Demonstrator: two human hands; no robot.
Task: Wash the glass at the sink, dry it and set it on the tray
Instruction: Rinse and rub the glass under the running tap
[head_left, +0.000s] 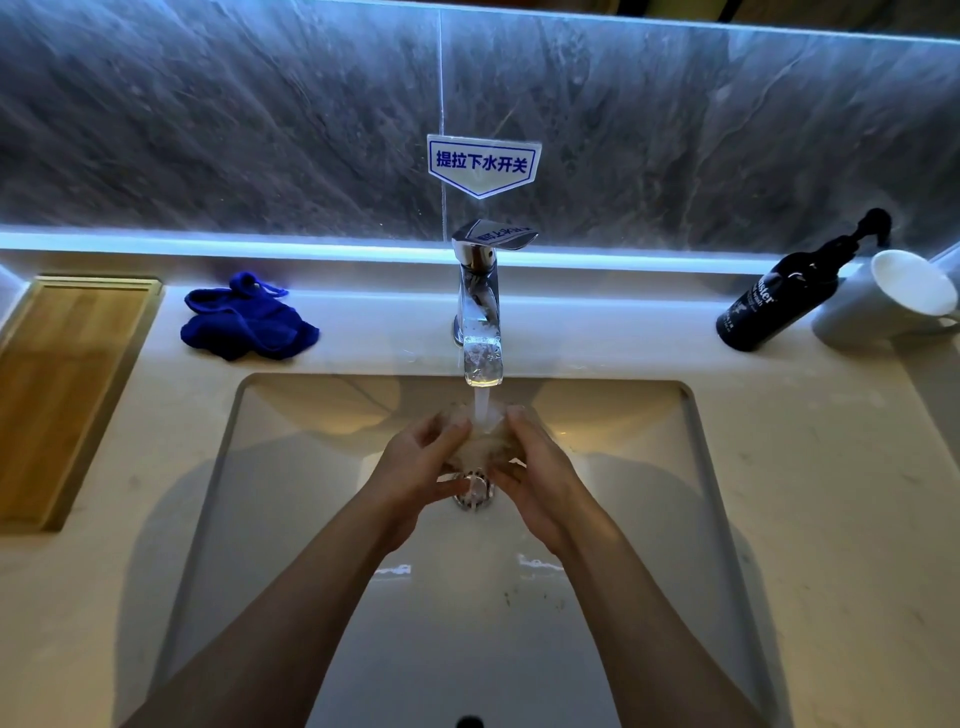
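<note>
A clear glass (480, 441) sits between both my hands over the sink basin (291, 447), right under the chrome faucet (480, 312). Water runs from the spout into the glass. My left hand (415, 467) grips its left side and my right hand (540, 467) grips its right side. The glass is hard to make out against the water and the drain below it. A crumpled blue cloth (247, 325) lies on the counter left of the faucet. The wooden tray (62, 384) rests at the far left of the counter.
A black pump bottle (779, 301) and a white mug (883, 301) stand on the counter at the right. A blue-lettered sign (483, 163) is stuck on the grey marble wall behind the faucet. The drain (472, 493) lies beneath my hands.
</note>
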